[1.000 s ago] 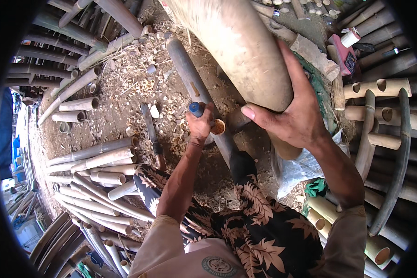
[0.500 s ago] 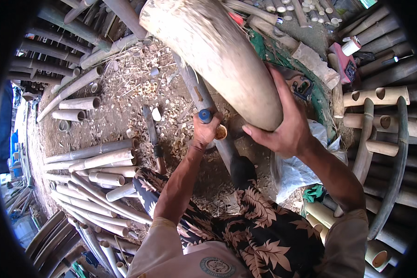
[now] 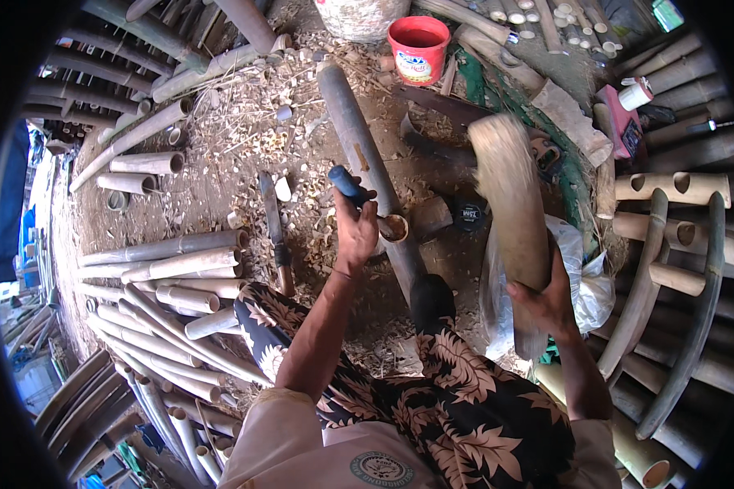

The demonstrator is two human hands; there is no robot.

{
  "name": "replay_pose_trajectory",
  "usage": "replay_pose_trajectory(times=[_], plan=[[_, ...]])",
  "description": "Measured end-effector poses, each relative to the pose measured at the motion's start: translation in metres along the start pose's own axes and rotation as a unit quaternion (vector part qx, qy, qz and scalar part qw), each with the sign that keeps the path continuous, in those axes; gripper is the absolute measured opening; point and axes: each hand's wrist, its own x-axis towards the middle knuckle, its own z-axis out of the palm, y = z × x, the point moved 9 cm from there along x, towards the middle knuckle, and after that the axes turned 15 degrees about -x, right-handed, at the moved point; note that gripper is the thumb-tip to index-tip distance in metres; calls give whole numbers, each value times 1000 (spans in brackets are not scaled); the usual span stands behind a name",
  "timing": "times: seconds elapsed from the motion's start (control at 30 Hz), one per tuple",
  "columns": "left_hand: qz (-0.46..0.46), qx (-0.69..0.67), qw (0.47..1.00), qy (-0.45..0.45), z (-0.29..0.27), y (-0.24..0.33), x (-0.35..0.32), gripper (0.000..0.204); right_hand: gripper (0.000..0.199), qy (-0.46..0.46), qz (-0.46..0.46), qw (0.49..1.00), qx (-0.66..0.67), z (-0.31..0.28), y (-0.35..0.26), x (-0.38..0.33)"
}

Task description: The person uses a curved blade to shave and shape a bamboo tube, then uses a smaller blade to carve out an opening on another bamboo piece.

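Observation:
My left hand (image 3: 356, 232) is closed round a chisel with a blue handle (image 3: 349, 184), which tilts over a bamboo pole (image 3: 369, 159). The chisel's blade is mostly hidden by my fingers. Right beside that hand, a round hole (image 3: 395, 229) is cut in the pole, its rim pale. The pole slants away from my dark-trousered leg across the ground. My right hand (image 3: 545, 295) grips a thick wooden mallet (image 3: 510, 200) near its lower end, its blunt head raised to the right of the pole and slightly blurred.
A long knife (image 3: 271, 228) lies left of the pole amid wood chips. Cut bamboo lengths (image 3: 167, 265) are piled at left. Farther off stands a red bucket (image 3: 418, 50). On the right are a clear plastic bag (image 3: 591, 289) and bamboo frames (image 3: 669, 277). A black tape measure (image 3: 468, 216) lies beyond the pole.
The mallet has come down and to the right from high over the pole. My left hand has tilted the chisel handle up and left. The red bucket is now uncovered.

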Motion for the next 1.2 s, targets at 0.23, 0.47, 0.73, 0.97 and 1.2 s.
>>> replay_pose_trajectory(times=[0.23,0.47,0.73,0.97,1.2], plan=[[-92,-66,985,126,-33,-4,-28,45,97,-25,103,994,18,10,43,-30],[-10,-190,976,102,-42,10,-47,24,95,-46,49,997,-21,17,-7,8],[-26,-239,967,84,-44,4,-46,14,97,-60,-89,988,-115,11,-89,58],[-22,-226,972,57,-37,-1,-36,17,95,-64,-239,962,-116,11,-189,87],[-11,-205,976,77,-32,9,-42,13,88,-29,-428,900,-75,34,-267,102]])
